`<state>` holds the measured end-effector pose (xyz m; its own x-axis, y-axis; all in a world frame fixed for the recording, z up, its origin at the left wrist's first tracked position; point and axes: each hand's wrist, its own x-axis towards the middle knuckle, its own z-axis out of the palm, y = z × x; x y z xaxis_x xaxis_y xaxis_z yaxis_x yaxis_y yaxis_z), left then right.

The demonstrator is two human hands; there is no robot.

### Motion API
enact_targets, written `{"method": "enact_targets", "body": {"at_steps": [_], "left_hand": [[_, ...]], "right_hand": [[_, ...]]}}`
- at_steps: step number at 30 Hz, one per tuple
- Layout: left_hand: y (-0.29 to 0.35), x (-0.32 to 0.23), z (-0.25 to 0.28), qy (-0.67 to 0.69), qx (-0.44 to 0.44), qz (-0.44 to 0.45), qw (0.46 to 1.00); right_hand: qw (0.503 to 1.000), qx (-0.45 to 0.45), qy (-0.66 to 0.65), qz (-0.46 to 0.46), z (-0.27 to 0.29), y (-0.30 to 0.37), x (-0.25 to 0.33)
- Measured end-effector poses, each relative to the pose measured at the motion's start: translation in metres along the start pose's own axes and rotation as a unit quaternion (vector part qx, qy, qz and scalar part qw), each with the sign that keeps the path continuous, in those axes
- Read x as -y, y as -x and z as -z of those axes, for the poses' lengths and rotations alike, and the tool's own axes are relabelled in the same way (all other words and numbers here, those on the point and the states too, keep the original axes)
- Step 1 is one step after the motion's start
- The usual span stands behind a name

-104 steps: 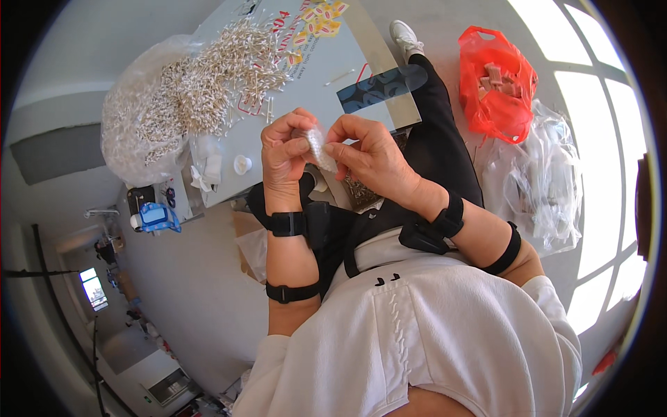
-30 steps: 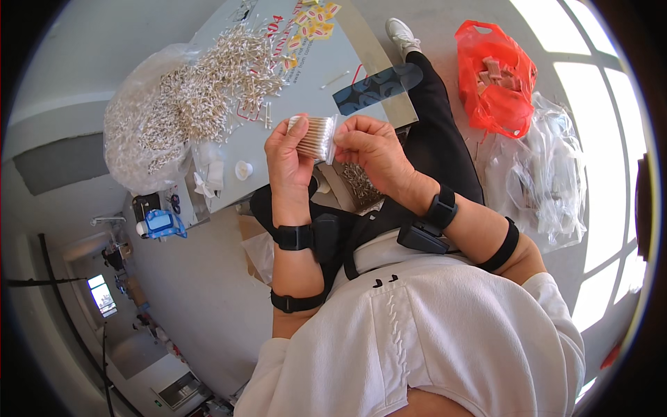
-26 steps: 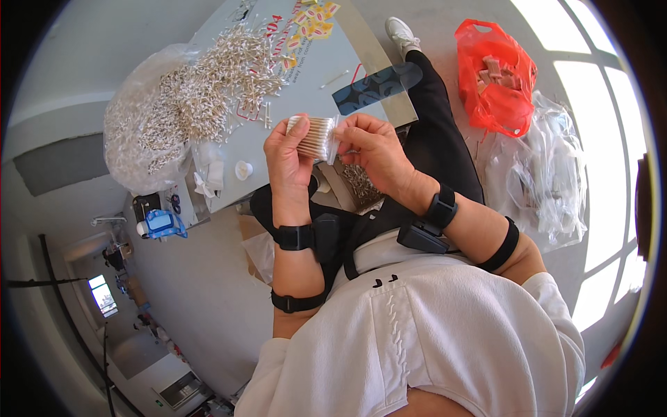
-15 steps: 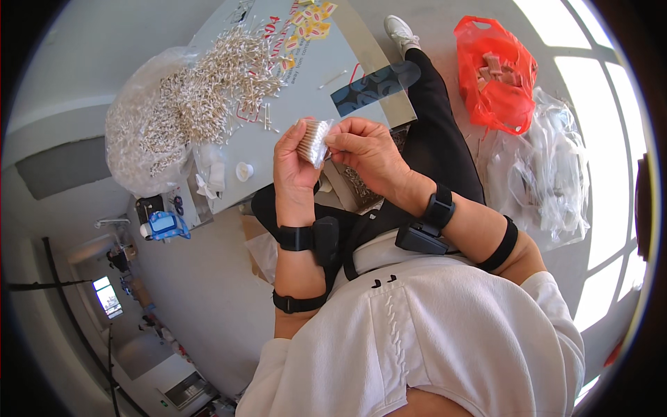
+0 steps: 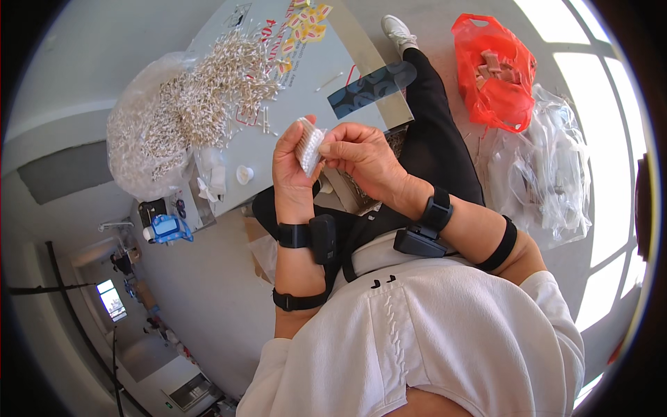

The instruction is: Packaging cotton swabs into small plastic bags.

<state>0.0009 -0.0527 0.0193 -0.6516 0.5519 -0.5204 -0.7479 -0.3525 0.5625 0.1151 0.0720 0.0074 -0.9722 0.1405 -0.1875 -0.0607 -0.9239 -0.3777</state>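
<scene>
A small clear packet of cotton swabs [image 5: 308, 147] is held up over the near edge of the table. My left hand [image 5: 288, 165] grips it from the left, thumb and fingers closed round its side. From the right, my right hand [image 5: 363, 154] pinches the packet's edge between thumb and curled fingers. White cotton tips face toward me in the packet. Beyond my left hand, a big heap of loose cotton swabs [image 5: 222, 87] spreads over the table [image 5: 306, 94] out of a large clear bag [image 5: 121, 149].
Small yellow-and-white packets [image 5: 307, 29] lie at the table's far side, near a dark patterned strip [image 5: 368, 89]. A white round cap [image 5: 244, 174] sits near the left edge. A red plastic bag [image 5: 464, 42] with pinkish packs and some clear plastic bags [image 5: 538, 174] are on the floor at right.
The packet has tilted in my left hand, so the cotton tips face me more. My right hand has shifted slightly left and down along its edge.
</scene>
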Motion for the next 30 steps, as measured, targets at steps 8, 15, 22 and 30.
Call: {"method": "enact_targets", "body": {"at_steps": [8,15,22,30], "left_hand": [[-0.005,-0.003,0.004,-0.005,0.105,0.005,0.994],[-0.004,-0.012,0.006,-0.089,0.106,-0.078,0.987],[0.014,-0.012,-0.025,-0.332,0.069,-0.234,0.911],[0.035,0.007,-0.056,-0.439,0.089,-0.320,0.835]], "right_hand": [[1.000,0.015,0.017,0.004,-0.002,0.002,-0.001],[0.999,0.034,0.035,-0.003,0.003,0.004,-0.002],[0.986,-0.034,0.164,-0.020,0.000,0.005,0.019],[0.979,0.058,0.196,0.024,0.027,-0.001,0.021]]}}
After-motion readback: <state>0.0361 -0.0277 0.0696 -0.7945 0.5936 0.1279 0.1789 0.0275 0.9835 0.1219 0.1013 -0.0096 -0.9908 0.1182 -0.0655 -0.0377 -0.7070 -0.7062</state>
